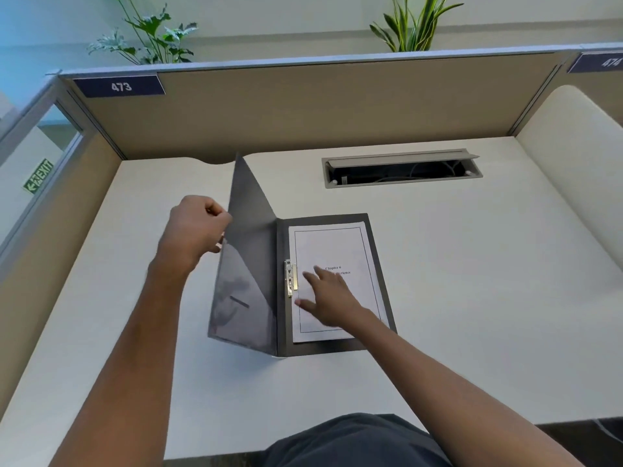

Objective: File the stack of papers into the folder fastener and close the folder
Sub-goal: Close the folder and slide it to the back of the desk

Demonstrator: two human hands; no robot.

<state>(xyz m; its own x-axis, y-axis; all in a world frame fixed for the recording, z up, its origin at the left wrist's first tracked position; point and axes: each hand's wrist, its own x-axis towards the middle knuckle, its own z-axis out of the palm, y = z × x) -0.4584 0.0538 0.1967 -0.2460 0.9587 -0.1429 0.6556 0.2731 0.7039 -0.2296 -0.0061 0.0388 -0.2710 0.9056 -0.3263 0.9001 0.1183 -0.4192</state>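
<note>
Just left of the desk's [438, 264] middle, a dark grey folder [377, 251] lies half open, its back panel flat on the white surface and its translucent front cover [247, 264] raised steeply from the spine. The left hand [195, 227] reaches in from the near left, arm extended, fingers curled and pinched on the cover's outer edge, holding it up. The right hand [328, 298] comes from the near right, forearm angled across the desk, palm down with fingers spread and loosely open, pressing flat on the stack of papers [337, 244], gripping nothing. The papers rest on the back panel, their left margin at the metal fastener [290, 277] beside the spine, just left of the fingertips.
</note>
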